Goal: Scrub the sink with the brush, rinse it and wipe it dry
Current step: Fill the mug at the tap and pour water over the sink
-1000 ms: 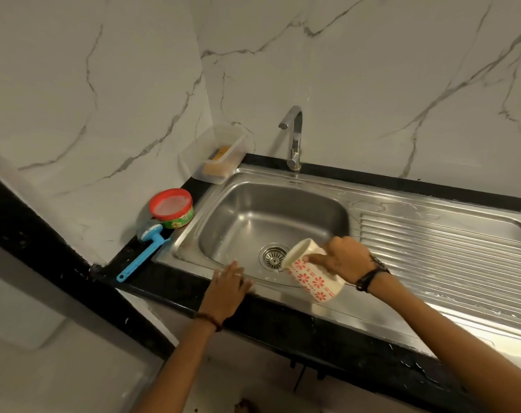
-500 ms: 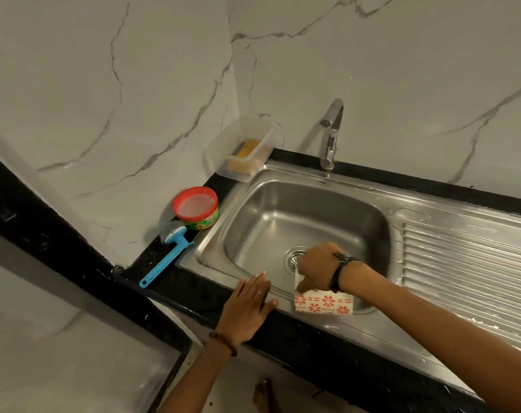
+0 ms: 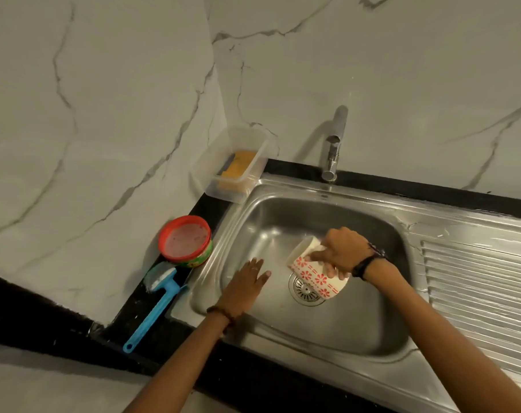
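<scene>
A stainless steel sink (image 3: 327,329) fills the middle, with a round drain (image 3: 305,291) in its bowl. My right hand (image 3: 341,250) grips a white mug with red flowers (image 3: 315,274), tipped on its side above the drain with its mouth toward the back left. My left hand (image 3: 247,289) lies flat with fingers spread on the bowl's left inner wall. The blue-handled brush (image 3: 156,304) rests on the black counter left of the sink, untouched.
A red-lidded round tub (image 3: 185,240) stands behind the brush. A clear plastic box holding a yellow sponge (image 3: 238,166) sits in the back corner. The tap (image 3: 333,144) rises behind the bowl. A ribbed drainboard (image 3: 480,290) extends right. Marble walls enclose the corner.
My left hand has moved from the front rim down into the bowl. My right hand has carried the mug from the front edge to over the drain and tipped it.
</scene>
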